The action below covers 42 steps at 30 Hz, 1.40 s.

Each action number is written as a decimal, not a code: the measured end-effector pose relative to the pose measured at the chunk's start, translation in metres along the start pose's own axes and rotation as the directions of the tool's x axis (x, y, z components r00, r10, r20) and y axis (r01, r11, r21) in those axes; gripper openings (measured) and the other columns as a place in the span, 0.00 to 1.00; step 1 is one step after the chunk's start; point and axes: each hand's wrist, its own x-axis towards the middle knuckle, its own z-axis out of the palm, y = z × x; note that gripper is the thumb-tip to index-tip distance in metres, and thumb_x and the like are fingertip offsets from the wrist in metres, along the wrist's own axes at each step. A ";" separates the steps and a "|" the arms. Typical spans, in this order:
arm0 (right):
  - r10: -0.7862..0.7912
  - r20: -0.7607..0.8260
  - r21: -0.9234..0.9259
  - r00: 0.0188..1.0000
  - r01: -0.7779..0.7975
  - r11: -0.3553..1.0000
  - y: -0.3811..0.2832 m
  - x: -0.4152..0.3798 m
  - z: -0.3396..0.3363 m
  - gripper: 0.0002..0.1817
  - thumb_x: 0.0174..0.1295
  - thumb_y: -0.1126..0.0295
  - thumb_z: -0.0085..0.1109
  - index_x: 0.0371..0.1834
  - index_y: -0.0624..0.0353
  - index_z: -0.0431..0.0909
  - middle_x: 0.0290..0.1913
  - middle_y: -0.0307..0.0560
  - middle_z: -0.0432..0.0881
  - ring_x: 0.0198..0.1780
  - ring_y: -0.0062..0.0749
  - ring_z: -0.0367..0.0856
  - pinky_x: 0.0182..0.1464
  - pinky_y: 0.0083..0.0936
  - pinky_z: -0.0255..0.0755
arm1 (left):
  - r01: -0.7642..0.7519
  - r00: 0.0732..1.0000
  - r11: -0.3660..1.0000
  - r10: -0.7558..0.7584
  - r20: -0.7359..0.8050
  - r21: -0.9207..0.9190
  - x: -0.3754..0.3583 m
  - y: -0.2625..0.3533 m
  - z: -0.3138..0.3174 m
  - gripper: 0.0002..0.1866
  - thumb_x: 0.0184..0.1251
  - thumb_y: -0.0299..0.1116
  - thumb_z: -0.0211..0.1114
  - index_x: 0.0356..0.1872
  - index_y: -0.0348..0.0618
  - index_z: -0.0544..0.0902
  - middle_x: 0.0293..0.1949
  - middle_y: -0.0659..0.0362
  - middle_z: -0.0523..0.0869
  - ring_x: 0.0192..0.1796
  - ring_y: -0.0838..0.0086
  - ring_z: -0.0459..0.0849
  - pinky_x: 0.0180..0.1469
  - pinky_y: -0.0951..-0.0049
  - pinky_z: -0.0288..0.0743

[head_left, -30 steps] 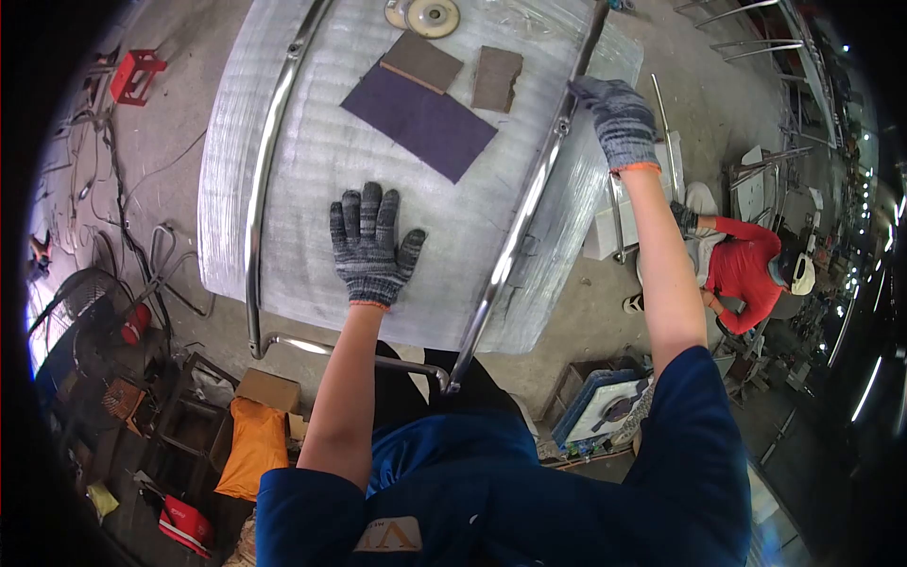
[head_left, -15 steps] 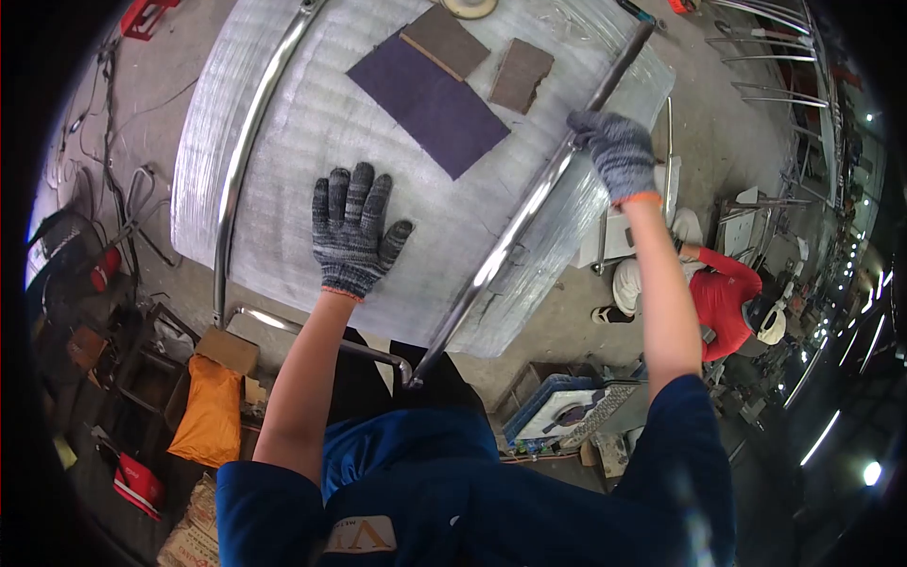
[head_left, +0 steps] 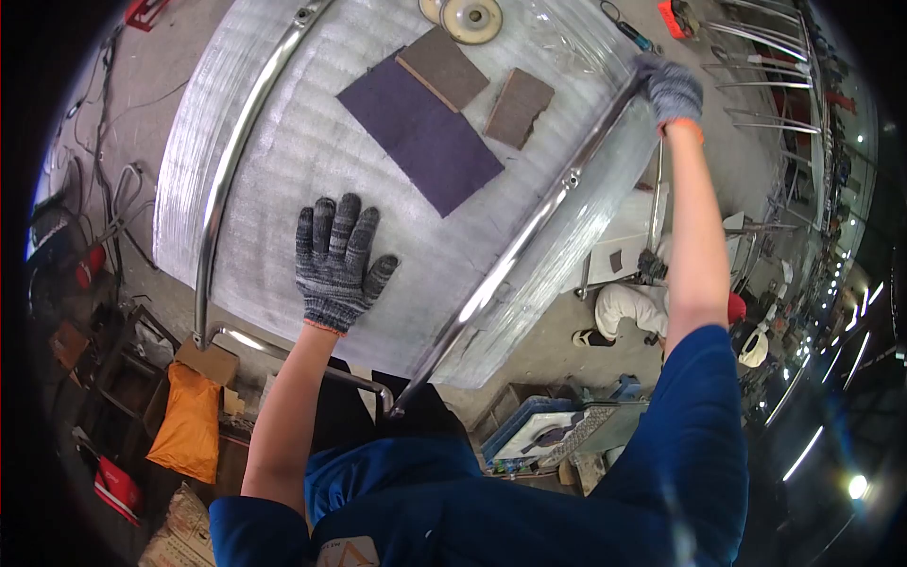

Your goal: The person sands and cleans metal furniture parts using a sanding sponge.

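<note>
A polished bent-tube metal frame (head_left: 512, 255) lies on the foam-covered worktop (head_left: 283, 170). The knit-gloved right hand (head_left: 673, 90) is wrapped around its far right end; the left hand (head_left: 338, 260) lies flat, fingers spread. Within the frame lie a rectangular purple sheet (head_left: 425, 142), brown pads (head_left: 444, 68) and round discs (head_left: 472, 17). The right arm (head_left: 697, 246) partly hides a co-worker (head_left: 628, 312).
</note>
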 end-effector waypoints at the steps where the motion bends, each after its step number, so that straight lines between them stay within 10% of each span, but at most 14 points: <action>1: -0.047 -0.030 -0.143 0.998 0.042 0.989 -0.006 0.014 -0.009 0.15 0.70 0.61 0.50 0.45 0.53 0.87 0.37 0.50 0.88 0.40 0.40 0.86 0.46 0.33 0.77 | 0.006 1.000 1.000 -0.006 0.000 0.001 0.000 0.001 0.000 0.32 0.69 0.58 0.57 0.66 0.47 0.75 0.69 0.48 0.72 0.71 0.46 0.67 0.72 0.40 0.55; 4: 0.336 0.121 -0.066 0.934 -0.330 0.942 -0.034 -0.028 -0.004 0.19 0.71 0.54 0.50 0.44 0.54 0.87 0.36 0.50 0.88 0.39 0.40 0.86 0.46 0.33 0.77 | 0.001 1.000 1.000 -0.001 0.002 -0.006 -0.001 0.000 -0.001 0.31 0.70 0.57 0.56 0.66 0.47 0.75 0.70 0.48 0.71 0.71 0.46 0.66 0.73 0.40 0.55; 5: -0.064 -0.022 -0.085 0.998 0.062 0.994 -0.026 -0.068 0.018 0.21 0.71 0.49 0.49 0.44 0.52 0.87 0.38 0.47 0.88 0.41 0.38 0.86 0.47 0.32 0.76 | 0.001 1.000 1.000 -0.001 -0.004 -0.010 0.000 0.000 -0.001 0.31 0.70 0.57 0.56 0.65 0.47 0.75 0.70 0.48 0.71 0.71 0.46 0.66 0.73 0.40 0.55; 6: 0.225 0.122 -0.006 0.967 -0.226 0.974 -0.063 -0.101 0.019 0.18 0.71 0.50 0.49 0.46 0.44 0.87 0.43 0.47 0.88 0.45 0.39 0.86 0.50 0.33 0.76 | 0.004 1.000 1.000 -0.005 -0.012 -0.016 0.001 0.000 0.000 0.31 0.70 0.57 0.56 0.65 0.47 0.75 0.70 0.48 0.71 0.71 0.46 0.67 0.73 0.40 0.55; 7: -0.038 0.024 0.052 0.999 0.037 0.998 -0.042 -0.133 0.044 0.15 0.71 0.54 0.51 0.46 0.43 0.88 0.44 0.47 0.88 0.47 0.39 0.85 0.52 0.33 0.76 | 0.011 1.000 1.000 -0.011 -0.013 -0.019 0.001 0.001 0.000 0.31 0.70 0.57 0.56 0.65 0.47 0.75 0.70 0.48 0.71 0.71 0.46 0.67 0.73 0.40 0.55; 9: 0.045 0.095 0.046 0.994 -0.050 0.998 -0.047 -0.129 0.035 0.13 0.70 0.62 0.52 0.47 0.43 0.87 0.45 0.48 0.87 0.47 0.40 0.85 0.53 0.33 0.76 | 0.012 1.000 1.000 -0.012 0.012 -0.019 0.000 -0.001 0.000 0.31 0.70 0.57 0.56 0.65 0.47 0.75 0.70 0.48 0.71 0.71 0.46 0.67 0.73 0.40 0.55; 11: -0.041 0.013 -0.410 0.999 0.043 0.911 -0.027 -0.064 0.008 0.14 0.69 0.66 0.51 0.49 0.43 0.87 0.45 0.48 0.87 0.46 0.40 0.85 0.53 0.34 0.77 | 0.013 1.000 1.000 -0.013 0.006 -0.017 0.004 -0.001 0.002 0.31 0.70 0.58 0.56 0.65 0.47 0.75 0.70 0.49 0.71 0.71 0.46 0.67 0.73 0.40 0.55; 14: 0.220 0.079 0.073 0.972 -0.226 0.971 0.003 0.024 -0.005 0.15 0.69 0.65 0.48 0.52 0.45 0.85 0.46 0.51 0.87 0.47 0.45 0.85 0.52 0.38 0.77 | 0.022 1.000 1.000 -0.022 -0.001 0.005 0.000 -0.003 -0.001 0.31 0.70 0.57 0.56 0.65 0.47 0.75 0.70 0.49 0.71 0.71 0.46 0.67 0.73 0.40 0.55; 18: -0.136 -0.010 -0.310 0.991 0.126 0.942 -0.013 -0.046 0.009 0.17 0.70 0.60 0.46 0.51 0.48 0.84 0.46 0.53 0.86 0.48 0.47 0.85 0.53 0.38 0.76 | 0.011 1.000 1.000 -0.011 -0.008 -0.023 -0.001 0.000 -0.001 0.30 0.68 0.57 0.58 0.64 0.49 0.77 0.70 0.50 0.71 0.70 0.47 0.68 0.72 0.41 0.56; 21: 0.074 0.225 -0.347 0.972 0.009 0.938 -0.067 -0.124 0.026 0.17 0.73 0.56 0.45 0.53 0.36 0.85 0.47 0.53 0.86 0.52 0.45 0.84 0.58 0.37 0.75 | 0.014 1.000 1.000 -0.014 -0.019 -0.019 0.003 -0.001 0.002 0.31 0.69 0.56 0.58 0.64 0.47 0.76 0.70 0.49 0.71 0.72 0.46 0.66 0.73 0.40 0.55; 26: 0.094 0.057 0.100 0.994 -0.099 0.990 0.041 0.032 0.007 0.18 0.66 0.58 0.52 0.52 0.51 0.85 0.45 0.52 0.88 0.45 0.43 0.87 0.48 0.35 0.77 | 0.004 1.000 1.000 -0.004 -0.023 -0.019 -0.001 -0.001 0.002 0.31 0.69 0.57 0.58 0.65 0.48 0.76 0.70 0.49 0.71 0.72 0.47 0.66 0.73 0.40 0.55; 31: 0.124 0.010 -0.067 0.992 -0.123 0.990 -0.024 -0.025 -0.005 0.16 0.64 0.63 0.52 0.51 0.47 0.86 0.48 0.50 0.87 0.47 0.47 0.86 0.52 0.35 0.77 | 0.012 1.000 0.999 -0.012 -0.002 -0.030 -0.004 0.000 0.000 0.31 0.69 0.57 0.57 0.66 0.48 0.75 0.71 0.50 0.71 0.73 0.47 0.65 0.73 0.40 0.54; 33: 0.065 0.077 -0.485 0.995 -0.019 0.874 -0.042 -0.047 0.006 0.16 0.64 0.63 0.52 0.51 0.45 0.86 0.49 0.49 0.86 0.48 0.49 0.85 0.54 0.35 0.77 | 0.027 1.000 0.999 -0.027 0.004 -0.021 0.001 -0.002 0.003 0.32 0.69 0.58 0.57 0.66 0.48 0.75 0.71 0.50 0.71 0.73 0.47 0.65 0.74 0.41 0.54; 42: 0.149 0.031 -0.162 0.988 -0.142 0.976 0.034 0.013 0.014 0.16 0.63 0.61 0.57 0.52 0.43 0.85 0.49 0.50 0.86 0.52 0.46 0.84 0.56 0.35 0.75 | 0.023 1.000 0.999 -0.023 -0.004 -0.026 0.000 -0.001 0.003 0.31 0.69 0.58 0.57 0.65 0.49 0.76 0.70 0.50 0.71 0.72 0.47 0.66 0.74 0.42 0.55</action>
